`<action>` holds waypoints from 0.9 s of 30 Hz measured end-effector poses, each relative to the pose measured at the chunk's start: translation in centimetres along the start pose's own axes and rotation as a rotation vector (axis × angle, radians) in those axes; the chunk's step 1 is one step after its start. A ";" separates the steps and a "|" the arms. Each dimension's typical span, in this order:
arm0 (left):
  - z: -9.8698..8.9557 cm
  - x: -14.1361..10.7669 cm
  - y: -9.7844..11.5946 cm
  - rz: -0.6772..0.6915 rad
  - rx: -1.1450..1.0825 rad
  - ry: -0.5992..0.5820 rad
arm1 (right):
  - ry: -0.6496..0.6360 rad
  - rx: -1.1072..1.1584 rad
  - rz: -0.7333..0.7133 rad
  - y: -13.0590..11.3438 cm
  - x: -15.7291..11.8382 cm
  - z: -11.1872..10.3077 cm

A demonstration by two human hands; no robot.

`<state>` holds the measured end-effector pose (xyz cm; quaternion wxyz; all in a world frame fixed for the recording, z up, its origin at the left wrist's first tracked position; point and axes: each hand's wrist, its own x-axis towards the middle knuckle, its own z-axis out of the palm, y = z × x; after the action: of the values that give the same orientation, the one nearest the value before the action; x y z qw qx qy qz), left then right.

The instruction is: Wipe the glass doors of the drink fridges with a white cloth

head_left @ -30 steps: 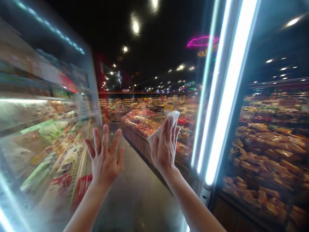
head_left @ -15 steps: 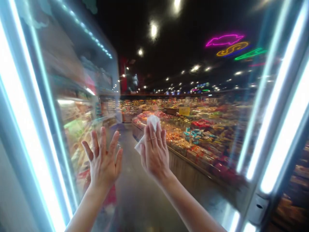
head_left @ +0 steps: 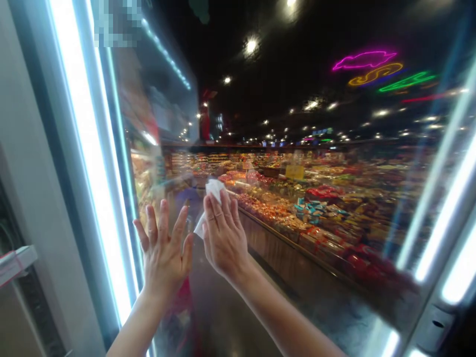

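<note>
My left hand (head_left: 165, 250) is spread flat against a large glass pane, fingers apart and pointing up, with nothing in it. Close to its right, my right hand (head_left: 224, 235) presses a crumpled white cloth (head_left: 214, 189) against the same pane. The cloth shows above the fingertips and at the thumb side; the rest is hidden under the palm. Both forearms reach up from the bottom of the view.
Bright white light tubes run along the left frame (head_left: 84, 119) and the right side. Beyond the glass, a long counter (head_left: 277, 245) carries heaps of colourful packaged goods. Neon shapes (head_left: 366, 60) glow at the upper right. A white ledge (head_left: 18, 263) juts in at far left.
My right hand has slid left across the glass with the cloth, closer to my left hand. The view has turned left, so the surroundings sit further right. My left hand stays spread.
</note>
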<state>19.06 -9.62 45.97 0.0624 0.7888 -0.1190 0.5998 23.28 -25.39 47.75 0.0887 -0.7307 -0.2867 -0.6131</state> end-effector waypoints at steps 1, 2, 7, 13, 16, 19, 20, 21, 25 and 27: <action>0.0 0.0 0.1 -0.003 0.001 -0.002 | -0.012 0.007 -0.042 0.1 0.0 0.0; 0.1 -0.1 0.2 -0.007 0.001 -0.004 | -0.017 0.010 -0.071 0.2 -0.1 -0.1; 0.7 0.0 1.5 0.007 -0.010 -0.003 | 0.007 -0.017 0.030 1.7 -0.6 -1.0; 1.8 0.5 4.7 0.029 -0.009 -0.010 | 0.051 -0.066 0.108 5.9 -2.5 -3.4; 2.7 0.7 7.0 0.072 -0.024 -0.009 | 0.025 -0.081 0.061 8.6 -3.9 -4.8; 3.9 1.0 9.9 0.089 -0.047 -0.015 | 0.043 -0.111 0.058 11.5 -5.5 -6.2; 4.3 1.1 11.0 0.086 -0.059 -0.018 | 0.068 -0.126 0.119 12.5 -6.0 -6.7; 4.7 1.2 12.1 0.086 -0.073 -0.021 | 0.082 -0.137 0.169 13.4 -6.6 -7.3; 6.2 1.7 16.4 0.121 -0.112 -0.028 | 0.005 -0.141 0.069 17.0 -9.0 -9.1; 6.8 1.9 18.5 0.147 -0.127 -0.028 | 0.024 -0.168 0.132 18.6 -10.3 -9.9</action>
<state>21.03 -29.32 45.09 0.0667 0.7805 -0.2152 0.5831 23.84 -48.62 44.47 0.0708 -0.7456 -0.1845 -0.6365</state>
